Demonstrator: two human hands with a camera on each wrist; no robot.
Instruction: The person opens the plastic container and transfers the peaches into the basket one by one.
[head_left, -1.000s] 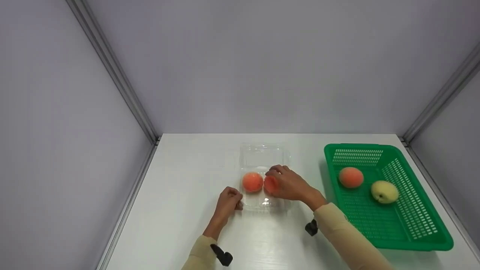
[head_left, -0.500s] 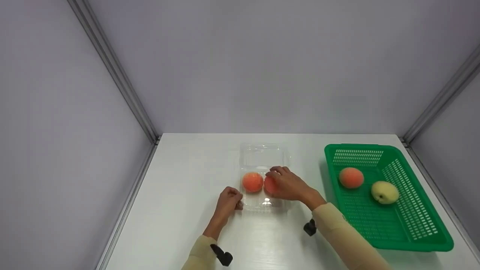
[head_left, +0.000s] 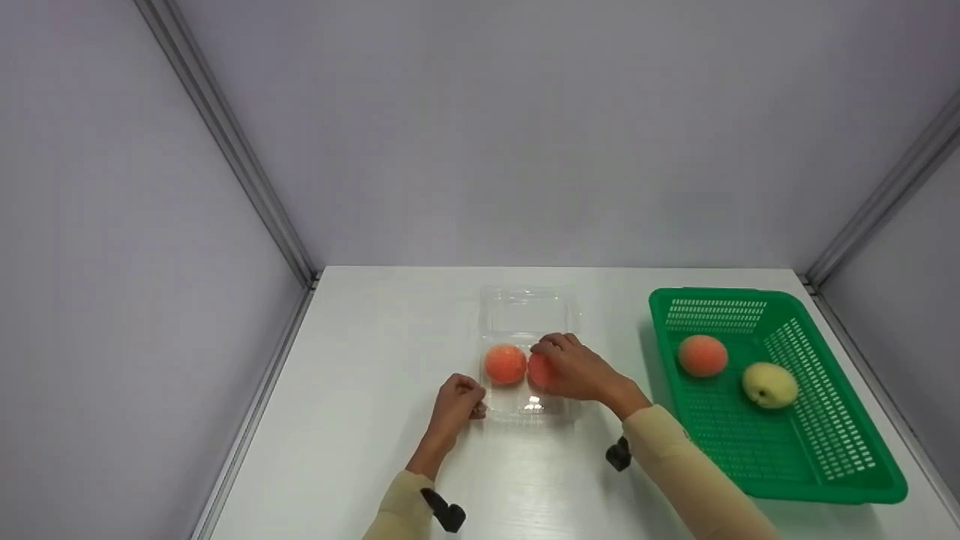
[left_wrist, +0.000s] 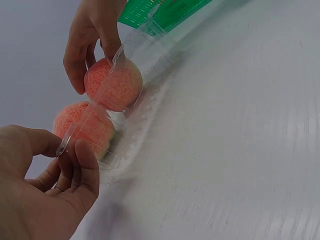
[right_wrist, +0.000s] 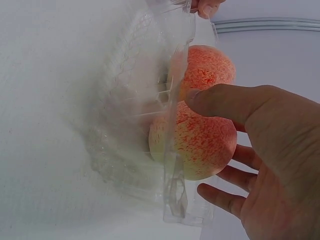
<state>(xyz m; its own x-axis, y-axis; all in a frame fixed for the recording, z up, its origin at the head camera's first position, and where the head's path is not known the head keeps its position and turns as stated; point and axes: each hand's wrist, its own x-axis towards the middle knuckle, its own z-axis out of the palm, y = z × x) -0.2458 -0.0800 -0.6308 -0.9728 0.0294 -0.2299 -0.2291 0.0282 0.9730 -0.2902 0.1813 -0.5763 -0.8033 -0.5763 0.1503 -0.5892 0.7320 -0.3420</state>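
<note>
A clear plastic clamshell box [head_left: 525, 412] lies with its lid folded back, away from me. My left hand [head_left: 455, 401] pinches the box's near left rim between thumb and fingers, plain in the left wrist view. Side by side in the box sit two peaches: the left peach [head_left: 505, 364] is untouched, while my right hand [head_left: 577, 369] has thumb and fingers around the right peach [right_wrist: 200, 142]. In the head view that hand covers part of the fruit. The right peach's lower part shows through the plastic wall in the right wrist view.
A green plastic basket [head_left: 825, 480] stands on the right of the white table [head_left: 360, 360], holding another peach [head_left: 703, 355] and a yellow pear-like fruit [head_left: 769, 385]. Grey panels [head_left: 555, 150] wall in the back and sides.
My right hand and forearm have shifted very slightly, with the hand still on the right peach. The left hand, the box and the basket stay where they were.
</note>
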